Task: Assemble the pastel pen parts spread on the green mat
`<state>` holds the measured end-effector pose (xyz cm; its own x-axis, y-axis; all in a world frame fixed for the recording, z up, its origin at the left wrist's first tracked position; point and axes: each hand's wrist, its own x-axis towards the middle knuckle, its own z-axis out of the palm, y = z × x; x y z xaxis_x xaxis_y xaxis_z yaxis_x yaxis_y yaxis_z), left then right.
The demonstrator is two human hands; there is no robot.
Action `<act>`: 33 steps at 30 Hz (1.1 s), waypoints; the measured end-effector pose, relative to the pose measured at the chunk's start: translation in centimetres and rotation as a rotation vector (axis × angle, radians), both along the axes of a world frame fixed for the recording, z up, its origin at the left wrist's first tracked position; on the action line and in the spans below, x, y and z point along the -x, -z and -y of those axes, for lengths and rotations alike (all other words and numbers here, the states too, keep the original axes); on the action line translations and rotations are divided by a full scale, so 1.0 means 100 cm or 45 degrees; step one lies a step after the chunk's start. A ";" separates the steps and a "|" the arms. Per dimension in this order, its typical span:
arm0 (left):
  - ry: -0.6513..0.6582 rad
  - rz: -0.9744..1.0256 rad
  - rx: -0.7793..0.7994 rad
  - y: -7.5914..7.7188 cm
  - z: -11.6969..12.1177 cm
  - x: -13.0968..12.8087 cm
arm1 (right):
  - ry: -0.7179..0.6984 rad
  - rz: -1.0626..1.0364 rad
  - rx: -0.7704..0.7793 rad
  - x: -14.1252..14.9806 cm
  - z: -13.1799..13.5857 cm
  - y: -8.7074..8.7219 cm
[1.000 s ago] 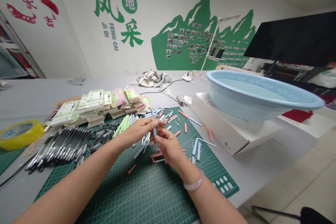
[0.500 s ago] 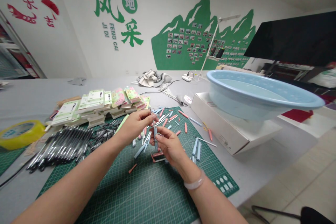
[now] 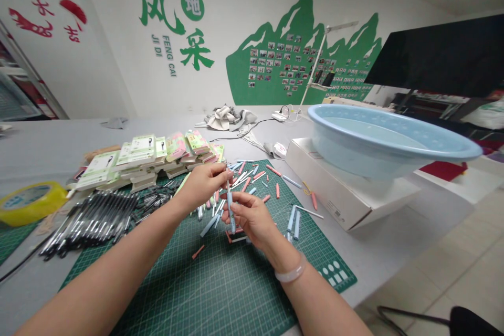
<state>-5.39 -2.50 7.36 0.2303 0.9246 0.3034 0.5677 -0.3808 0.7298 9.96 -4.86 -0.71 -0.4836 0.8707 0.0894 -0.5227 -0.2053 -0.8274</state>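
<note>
My right hand [image 3: 252, 218] pinches a light blue pen barrel [image 3: 230, 203], which stands nearly upright over the cutting mat. My left hand [image 3: 202, 184] is closed at the upper end of this pen, fingertips pressed together on a thin, pale part that looks like a refill; its tip is hidden. Under and beyond the hands lie loose pen parts: white refills [image 3: 248, 173], a coral pen barrel [image 3: 277, 190] and light blue barrels [image 3: 296, 224]. A small coral piece [image 3: 198, 252] rests alone on the green cutting mat [image 3: 189, 294].
Left of my hands lie a row of black pens [image 3: 88, 223], stacked small boxes [image 3: 136, 155] and a yellow tape roll [image 3: 33, 202]. A blue basin [image 3: 354, 152] stands on a white box [image 3: 342, 205] at right. Crumpled cloths [image 3: 224, 117] and a cable lie at the back.
My left hand has drawn its spread fingers together into a pinch above the pen. My right hand still holds the barrel, now tilted slightly differently. The camera view has shifted a little.
</note>
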 end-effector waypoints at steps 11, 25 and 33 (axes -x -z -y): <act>0.001 0.187 0.081 0.007 -0.005 -0.003 | -0.016 -0.064 0.052 0.000 -0.001 -0.001; -0.075 0.587 0.106 0.006 0.009 0.010 | 0.487 0.408 -0.519 -0.013 -0.007 -0.011; -0.014 0.551 0.130 0.002 0.029 0.015 | 0.599 0.539 -0.857 -0.012 0.006 -0.027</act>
